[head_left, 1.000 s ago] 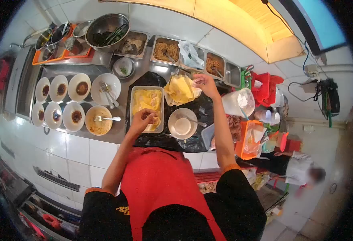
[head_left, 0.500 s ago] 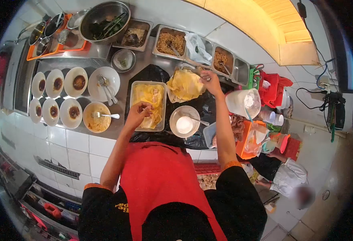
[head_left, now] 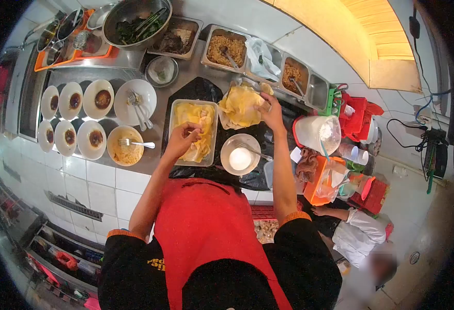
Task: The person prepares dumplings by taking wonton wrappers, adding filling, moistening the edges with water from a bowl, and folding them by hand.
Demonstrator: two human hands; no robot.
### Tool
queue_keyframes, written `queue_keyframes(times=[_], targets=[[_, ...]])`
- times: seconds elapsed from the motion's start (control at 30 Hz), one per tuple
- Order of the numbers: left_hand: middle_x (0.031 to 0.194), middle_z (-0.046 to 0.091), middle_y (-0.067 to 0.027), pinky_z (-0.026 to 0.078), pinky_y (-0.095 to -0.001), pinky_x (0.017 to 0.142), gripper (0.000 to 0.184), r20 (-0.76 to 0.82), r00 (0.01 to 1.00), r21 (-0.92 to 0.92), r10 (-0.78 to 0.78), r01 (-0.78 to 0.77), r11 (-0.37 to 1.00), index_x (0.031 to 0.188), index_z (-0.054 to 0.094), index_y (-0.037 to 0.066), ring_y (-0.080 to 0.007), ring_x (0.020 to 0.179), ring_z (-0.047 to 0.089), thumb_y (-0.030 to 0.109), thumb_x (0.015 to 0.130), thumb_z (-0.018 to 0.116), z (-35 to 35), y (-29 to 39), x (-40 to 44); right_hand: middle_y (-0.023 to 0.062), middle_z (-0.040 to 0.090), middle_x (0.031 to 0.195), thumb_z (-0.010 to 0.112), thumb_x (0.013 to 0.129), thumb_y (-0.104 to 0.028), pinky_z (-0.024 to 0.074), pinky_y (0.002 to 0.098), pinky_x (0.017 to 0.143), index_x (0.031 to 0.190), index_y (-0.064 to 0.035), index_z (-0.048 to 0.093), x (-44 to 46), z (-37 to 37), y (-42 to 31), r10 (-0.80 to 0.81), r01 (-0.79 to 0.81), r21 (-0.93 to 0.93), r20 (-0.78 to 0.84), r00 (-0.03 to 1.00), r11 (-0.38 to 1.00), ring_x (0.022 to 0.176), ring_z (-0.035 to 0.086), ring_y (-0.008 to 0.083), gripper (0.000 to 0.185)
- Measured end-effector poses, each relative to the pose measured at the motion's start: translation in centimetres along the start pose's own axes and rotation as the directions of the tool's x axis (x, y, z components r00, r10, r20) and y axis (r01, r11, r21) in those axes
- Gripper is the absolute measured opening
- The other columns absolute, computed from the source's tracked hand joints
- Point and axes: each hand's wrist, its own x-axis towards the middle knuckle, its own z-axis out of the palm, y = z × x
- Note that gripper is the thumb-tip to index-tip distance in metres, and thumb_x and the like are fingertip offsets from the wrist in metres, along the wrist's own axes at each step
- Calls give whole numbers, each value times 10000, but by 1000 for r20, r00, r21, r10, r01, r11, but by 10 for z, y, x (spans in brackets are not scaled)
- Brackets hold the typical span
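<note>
White tiles [head_left: 100, 178] run below the metal counter [head_left: 189, 72] where I stand in a red apron [head_left: 206, 217], and a black plastic sheet [head_left: 201, 89] lies across the part nearest my hands. The two hands are apart. My left hand [head_left: 183, 138] is over a clear rectangular tray [head_left: 216, 129] of yellow sheets [head_left: 193, 114], its fingers curled toward the thumb; I cannot tell whether they pinch anything. My right hand [head_left: 271, 113] is at the right edge of a loose yellow stack [head_left: 240, 106], touching it, though whether the fingers close on a sheet is unclear. That stack lies between my hands, just beside the tray. Nearer my body, also between the hands, sits a small bowl [head_left: 226, 160] with something white inside and a spoon [head_left: 258, 153] leaning out. Left of my left hand are a pale bowl [head_left: 118, 157] with orange residue and a fork [head_left: 139, 144], a larger white bowl [head_left: 145, 95] holding cutlery, and beyond them six sauce bowls [head_left: 98, 88] in two rows. Past my right hand, metal pans [head_left: 221, 46] hold brown crumbly food, and to its right stands a tub [head_left: 309, 132] of white powder. Farther right and nearer me is an orange basket [head_left: 319, 188], with another person [head_left: 358, 237] in a white top below it.
</note>
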Motion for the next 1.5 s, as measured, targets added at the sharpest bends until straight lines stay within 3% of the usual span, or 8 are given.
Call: queue_keyframes(times=[0.33, 0.47, 0.73, 0.83, 1.1, 1.3, 1.4, 1.5], targets=[[1049, 719, -96, 550, -276, 795, 233, 25, 1000, 61, 9, -10, 998, 1148, 622, -8, -144, 880, 686, 171, 998, 618, 5, -1, -4, 187, 675, 1091, 792, 760, -98, 491, 396, 940, 1348, 5, 609, -29, 27, -13, -104, 44, -185, -328, 939, 982, 1007, 626, 327, 624], [1060, 714, -99, 560, -279, 797, 248, 28, 1000, 75, 13, -15, 997, 1153, 621, -12, -145, 907, 688, 183, 999, 622, 3, -9, -5, 197, 673, 1207, 774, 785, -120, 446, 446, 1021, 1309, -1, 626, -33, 31, -14, -152, 57, -283, -327, 933, 958, 1129, 581, 368, 557], [1019, 723, -83, 541, -258, 763, 200, 21, 1000, 64, 0, -1, 998, 1141, 633, -8, -133, 870, 684, 125, 993, 620, 8, -4, -7, 171, 660, 1235, 780, 777, -77, 456, 412, 1035, 1339, -37, 596, -6, 16, -17, -228, 216, -80, -218, 949, 973, 1168, 601, 340, 593], [1017, 723, -84, 544, -258, 769, 203, 22, 1000, 57, -7, 5, 998, 1143, 630, -10, -136, 879, 685, 126, 993, 619, 10, -4, -7, 168, 651, 1260, 800, 780, -81, 475, 403, 1026, 1357, -31, 567, 7, 21, 6, -65, 65, 1, -46, 997, 998, 1172, 615, 318, 624], [1041, 717, -93, 549, -259, 775, 214, 8, 1000, 37, 15, -16, 999, 1147, 628, -15, -144, 867, 688, 134, 994, 625, 3, -1, -4, 157, 626, 1184, 776, 767, -18, 520, 367, 953, 1329, -43, 576, -9, 12, -48, -73, 76, 29, -107, 992, 997, 1094, 629, 319, 597], [1217, 669, -114, 495, -357, 987, 374, -8, 969, 44, 245, -245, 969, 1264, 595, -21, -196, 1106, 641, 277, 1040, 567, 13, 3, 13, 105, 621, 1092, 806, 745, -21, 546, 332, 880, 1313, -58, 589, -35, 0, -155, -204, 198, 102, 53, 978, 975, 1011, 627, 222, 609], [1385, 571, -147, 388, -468, 1135, 648, 116, 985, -695, 130, -13, 719, 1388, 499, -3, -293, 1273, 556, 524, 1070, 296, 15, 12, 20, 99, 619, 1072, 820, 727, -22, 549, 315, 856, 1306, -54, 595, -51, 14, -205, -100, 9, 296, 295, 950, 955, 990, 634, 212, 622], [1456, 503, -211, 406, -506, 1124, 781, 285, 951, -883, 120, 211, 420, 1470, 415, 1, -372, 1306, 526, 635, 1031, 293, 23, 36, 1, 107, 640, 1076, 827, 755, -79, 539, 336, 888, 1262, -43, 616, -57, 48, -211, -160, -41, 569, 299, 941, 821, 966, 659, 239, 550]])
